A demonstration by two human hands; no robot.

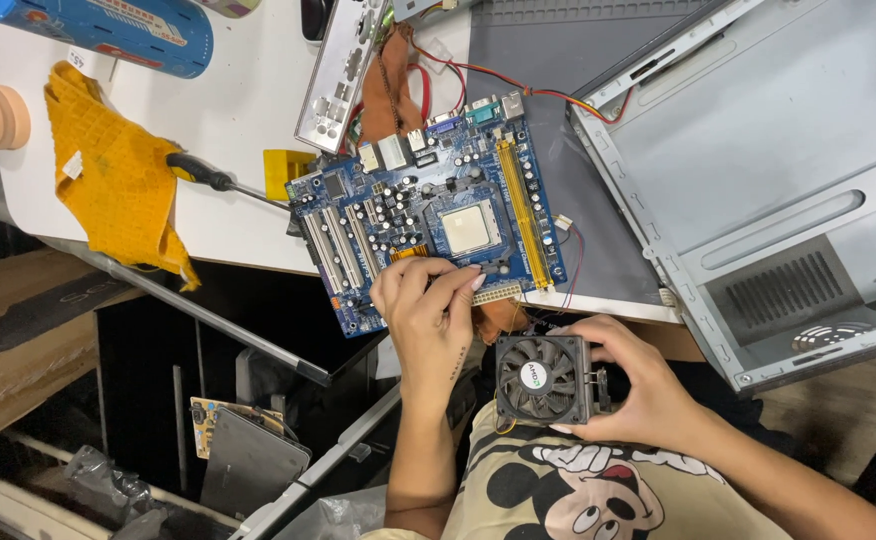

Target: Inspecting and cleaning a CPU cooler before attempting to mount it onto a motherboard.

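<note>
A blue motherboard [428, 205] lies on the white table, its near edge hanging over the table's front. Its square processor [469, 228] sits bare in the socket. My left hand [426, 315] rests on the board's near edge, fingers curled and pinching at something small by the socket that I cannot make out. My right hand [636, 385] holds a black cooler fan with heatsink [541, 378] over my lap, below the table edge, fan face up.
An open grey computer case [758, 170] fills the right side. A metal port shield [338, 70] lies behind the board, with red and yellow wires [478, 75]. A screwdriver [220, 180] and yellow cloth [118, 175] lie at left, a blue cylinder [108, 30] beyond.
</note>
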